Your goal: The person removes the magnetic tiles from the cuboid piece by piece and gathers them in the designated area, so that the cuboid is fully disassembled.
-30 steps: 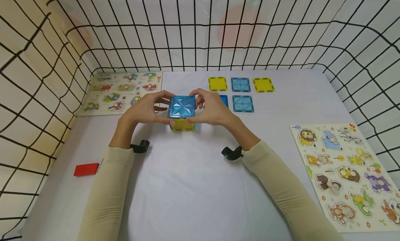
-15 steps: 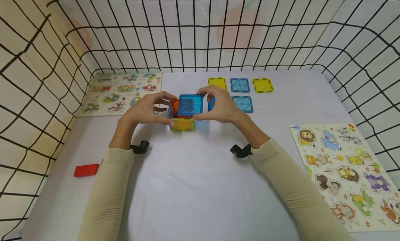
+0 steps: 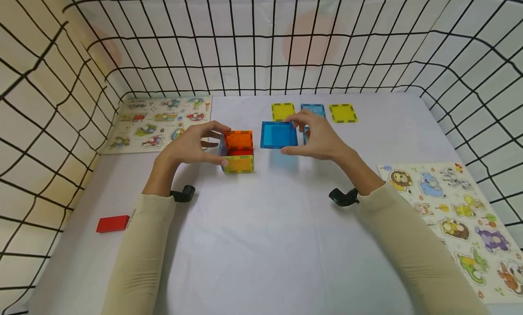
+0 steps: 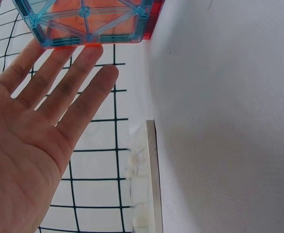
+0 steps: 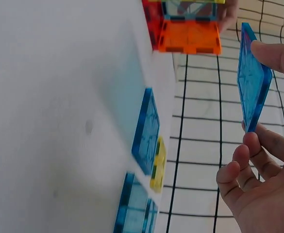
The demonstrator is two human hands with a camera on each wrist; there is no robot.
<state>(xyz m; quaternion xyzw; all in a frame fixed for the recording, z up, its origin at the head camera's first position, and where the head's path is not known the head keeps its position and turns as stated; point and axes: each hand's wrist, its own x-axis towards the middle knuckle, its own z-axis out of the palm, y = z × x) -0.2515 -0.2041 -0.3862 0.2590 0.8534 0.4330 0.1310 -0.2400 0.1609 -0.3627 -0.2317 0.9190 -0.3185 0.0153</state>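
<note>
A small box of magnetic tiles (image 3: pixel 239 164) stands on the white table, its top uncovered. Its front wall is yellow, the back wall (image 3: pixel 239 140) orange, the left wall (image 4: pixel 88 22) light blue and the base (image 3: pixel 241 152) red. My left hand (image 3: pixel 192 142) holds this box at its left side, thumb at the front corner and fingertips at the back. To the right of the box, my right hand (image 3: pixel 320 135) pinches a blue square magnetic tile (image 3: pixel 278 135) by its right edge. The right wrist view shows that blue tile (image 5: pixel 253 80) between thumb and fingertips, raised off the table.
Behind the right hand lie yellow tiles (image 3: pixel 343 113) and blue tiles (image 3: pixel 313 109), partly covered by it. A vehicle puzzle board (image 3: pixel 157 124) is at back left, an animal puzzle board (image 3: pixel 453 224) at right. A red block (image 3: pixel 112 223) lies at left. Black wire mesh (image 3: pixel 253 47) surrounds the table.
The blue tile has come off the box's top and moved right in my right hand, uncovering the orange and red inside. My left hand has stayed on the box.
</note>
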